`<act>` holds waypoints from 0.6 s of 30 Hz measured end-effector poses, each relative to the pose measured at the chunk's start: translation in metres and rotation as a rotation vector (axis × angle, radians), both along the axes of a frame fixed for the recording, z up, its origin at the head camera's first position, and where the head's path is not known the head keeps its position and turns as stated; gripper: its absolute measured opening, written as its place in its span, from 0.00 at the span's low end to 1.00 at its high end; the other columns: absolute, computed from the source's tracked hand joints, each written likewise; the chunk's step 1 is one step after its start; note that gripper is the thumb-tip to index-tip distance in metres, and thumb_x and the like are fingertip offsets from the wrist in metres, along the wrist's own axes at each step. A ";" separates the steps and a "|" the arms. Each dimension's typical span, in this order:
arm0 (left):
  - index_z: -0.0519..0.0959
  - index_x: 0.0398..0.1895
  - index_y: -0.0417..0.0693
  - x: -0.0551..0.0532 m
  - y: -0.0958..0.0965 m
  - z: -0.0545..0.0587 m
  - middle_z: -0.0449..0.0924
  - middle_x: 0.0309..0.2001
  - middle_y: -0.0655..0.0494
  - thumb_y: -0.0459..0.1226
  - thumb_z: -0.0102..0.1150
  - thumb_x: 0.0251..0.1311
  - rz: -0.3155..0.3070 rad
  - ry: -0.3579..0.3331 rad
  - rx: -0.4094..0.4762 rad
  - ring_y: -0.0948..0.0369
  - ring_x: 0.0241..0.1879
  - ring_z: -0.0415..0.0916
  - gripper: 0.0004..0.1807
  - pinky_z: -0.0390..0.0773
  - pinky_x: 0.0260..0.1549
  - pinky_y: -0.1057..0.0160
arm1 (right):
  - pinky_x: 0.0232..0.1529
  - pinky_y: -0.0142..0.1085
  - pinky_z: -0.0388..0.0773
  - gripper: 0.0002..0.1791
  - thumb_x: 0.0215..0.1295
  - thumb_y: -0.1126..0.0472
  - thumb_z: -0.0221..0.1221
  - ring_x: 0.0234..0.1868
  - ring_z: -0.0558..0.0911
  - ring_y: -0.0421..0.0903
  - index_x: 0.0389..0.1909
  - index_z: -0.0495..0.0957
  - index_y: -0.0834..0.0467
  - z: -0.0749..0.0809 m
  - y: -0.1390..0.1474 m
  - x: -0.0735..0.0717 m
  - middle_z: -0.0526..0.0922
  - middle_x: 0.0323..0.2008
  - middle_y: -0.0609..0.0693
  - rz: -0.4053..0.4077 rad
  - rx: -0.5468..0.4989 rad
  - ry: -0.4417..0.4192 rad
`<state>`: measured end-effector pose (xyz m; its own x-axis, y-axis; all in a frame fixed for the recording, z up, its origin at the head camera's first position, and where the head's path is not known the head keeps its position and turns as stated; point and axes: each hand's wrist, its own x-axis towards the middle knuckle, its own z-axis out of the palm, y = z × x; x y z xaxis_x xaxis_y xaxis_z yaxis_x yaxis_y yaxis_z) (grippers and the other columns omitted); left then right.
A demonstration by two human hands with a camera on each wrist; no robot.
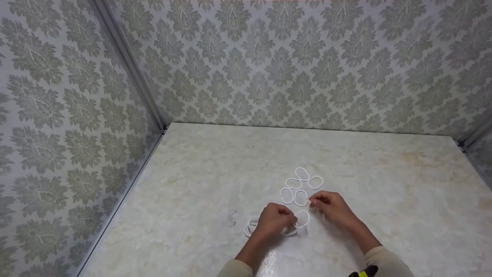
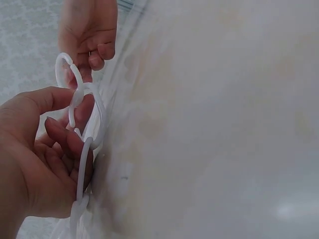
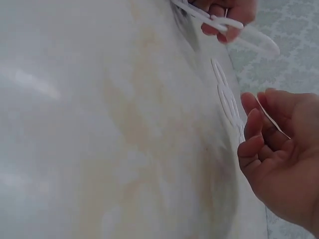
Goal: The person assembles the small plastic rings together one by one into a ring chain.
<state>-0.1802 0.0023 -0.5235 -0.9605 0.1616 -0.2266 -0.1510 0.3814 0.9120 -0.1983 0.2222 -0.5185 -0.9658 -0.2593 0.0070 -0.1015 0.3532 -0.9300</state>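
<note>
My left hand [image 1: 276,219] pinches a white oval ring [image 2: 79,97] between thumb and fingertips. This ring has a gap in its loop, like a shower-curtain ring. It is hooked with another white ring, and more linked rings [image 2: 83,169] hang below along the palm. In the head view part of this chain [image 1: 246,231] shows to the left of the hand, the rest hidden beneath it. My right hand [image 1: 331,207] is just right of the loose rings, its fingers loosely bent with nothing seen between them, also in the right wrist view.
Several loose white rings [image 1: 315,188] lie in a cluster on the marbled tabletop [image 1: 192,173], beyond both hands. A small clear piece [image 1: 231,218] lies left of the left hand. Patterned walls [image 1: 261,69] enclose the table at the back and sides.
</note>
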 end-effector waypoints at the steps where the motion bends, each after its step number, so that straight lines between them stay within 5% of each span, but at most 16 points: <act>1: 0.88 0.25 0.46 0.000 0.000 0.000 0.85 0.21 0.59 0.35 0.71 0.50 -0.001 -0.001 0.007 0.67 0.23 0.76 0.02 0.73 0.27 0.70 | 0.32 0.28 0.76 0.12 0.71 0.66 0.58 0.31 0.78 0.34 0.46 0.80 0.72 0.001 0.004 -0.002 0.86 0.35 0.56 -0.043 0.018 -0.009; 7: 0.88 0.25 0.42 0.003 -0.002 0.001 0.86 0.22 0.54 0.34 0.72 0.53 -0.006 -0.002 0.065 0.66 0.23 0.79 0.04 0.75 0.28 0.70 | 0.31 0.28 0.73 0.10 0.70 0.67 0.59 0.30 0.75 0.37 0.47 0.82 0.67 -0.001 0.019 -0.013 0.82 0.32 0.52 -0.239 0.156 -0.027; 18: 0.88 0.27 0.42 0.000 -0.001 -0.001 0.85 0.23 0.58 0.34 0.72 0.56 -0.024 0.011 0.030 0.68 0.24 0.75 0.05 0.73 0.26 0.71 | 0.47 0.36 0.77 0.12 0.70 0.66 0.56 0.44 0.83 0.49 0.50 0.82 0.66 -0.007 0.018 -0.027 0.86 0.44 0.60 -0.309 0.315 0.070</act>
<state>-0.1799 0.0010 -0.5249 -0.9585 0.1917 -0.2109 -0.1321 0.3569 0.9247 -0.2254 0.2403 -0.5256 -0.9983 0.0418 0.0418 -0.0052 0.6418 -0.7669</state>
